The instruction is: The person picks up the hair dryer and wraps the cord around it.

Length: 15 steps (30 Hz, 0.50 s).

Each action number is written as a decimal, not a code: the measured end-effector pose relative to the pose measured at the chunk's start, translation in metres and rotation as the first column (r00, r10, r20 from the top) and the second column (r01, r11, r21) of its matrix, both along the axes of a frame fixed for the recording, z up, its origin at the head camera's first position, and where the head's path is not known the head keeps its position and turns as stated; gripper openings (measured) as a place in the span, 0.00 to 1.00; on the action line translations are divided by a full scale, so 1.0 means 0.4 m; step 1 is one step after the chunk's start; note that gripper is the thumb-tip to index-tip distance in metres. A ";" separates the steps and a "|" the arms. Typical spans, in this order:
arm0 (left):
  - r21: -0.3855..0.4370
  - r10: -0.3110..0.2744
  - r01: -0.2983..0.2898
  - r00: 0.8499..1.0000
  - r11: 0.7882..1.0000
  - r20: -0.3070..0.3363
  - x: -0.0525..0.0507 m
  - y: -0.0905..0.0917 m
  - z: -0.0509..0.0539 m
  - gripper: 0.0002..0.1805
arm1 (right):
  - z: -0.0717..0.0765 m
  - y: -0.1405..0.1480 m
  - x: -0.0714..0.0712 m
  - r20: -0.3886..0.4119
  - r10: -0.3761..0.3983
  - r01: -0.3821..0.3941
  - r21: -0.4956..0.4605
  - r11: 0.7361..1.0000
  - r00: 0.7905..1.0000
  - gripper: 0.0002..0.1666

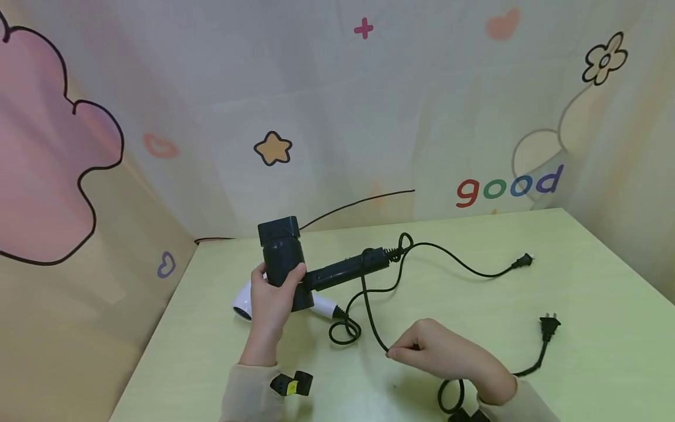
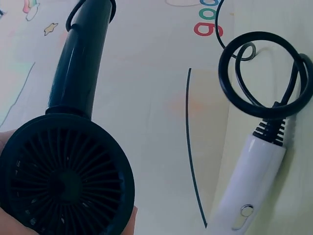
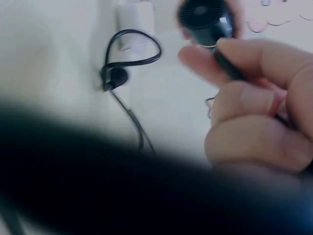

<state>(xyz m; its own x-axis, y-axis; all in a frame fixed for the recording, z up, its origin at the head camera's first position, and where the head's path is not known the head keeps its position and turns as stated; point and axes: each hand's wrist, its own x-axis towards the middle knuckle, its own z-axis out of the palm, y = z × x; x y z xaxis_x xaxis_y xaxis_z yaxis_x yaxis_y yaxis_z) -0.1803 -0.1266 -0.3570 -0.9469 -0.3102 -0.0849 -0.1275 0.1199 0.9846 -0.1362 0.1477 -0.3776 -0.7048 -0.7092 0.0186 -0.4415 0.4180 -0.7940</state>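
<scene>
My left hand [image 1: 274, 299] grips a dark hair dryer [image 1: 282, 258] by its barrel and holds it above the table, the handle [image 1: 348, 269] pointing right. Its round vented back [image 2: 68, 181] fills the lower left of the left wrist view. A black cord [image 1: 369, 310] loops over the handle near its end and runs down to my right hand [image 1: 437, 349], which pinches it between thumb and forefinger [image 3: 266, 54]. Behind the left hand lies a white hair dryer [image 1: 323, 306], partly hidden; its handle [image 2: 254, 181] shows in the left wrist view.
The white dryer's cord [image 1: 345, 337] lies coiled on the pale green table [image 1: 174, 363]. One black plug [image 1: 522, 261] rests toward the back right, another [image 1: 549, 325] nearer the right arm. A printed curtain [image 1: 337, 105] hangs behind the table.
</scene>
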 end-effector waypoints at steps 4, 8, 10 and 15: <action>-0.002 -0.009 0.009 1.000 1.000 0.002 0.005 -0.002 0.012 0.51 | -0.015 0.007 -0.014 -0.023 -0.036 0.038 0.069 0.997 0.999 0.30; -0.010 -0.027 0.027 0.999 1.000 0.018 0.012 0.000 0.022 0.52 | -0.024 0.017 -0.032 -0.019 -0.081 0.083 0.127 0.988 0.996 0.30; -0.013 -0.042 0.043 0.999 0.999 0.028 0.015 0.003 0.026 0.52 | -0.030 0.023 -0.043 -0.018 -0.096 0.097 0.148 0.984 0.995 0.29; -0.025 -0.076 0.077 0.996 0.997 0.038 0.018 0.010 0.028 0.49 | -0.036 0.037 -0.078 -0.063 -0.130 0.139 0.181 0.974 0.990 0.21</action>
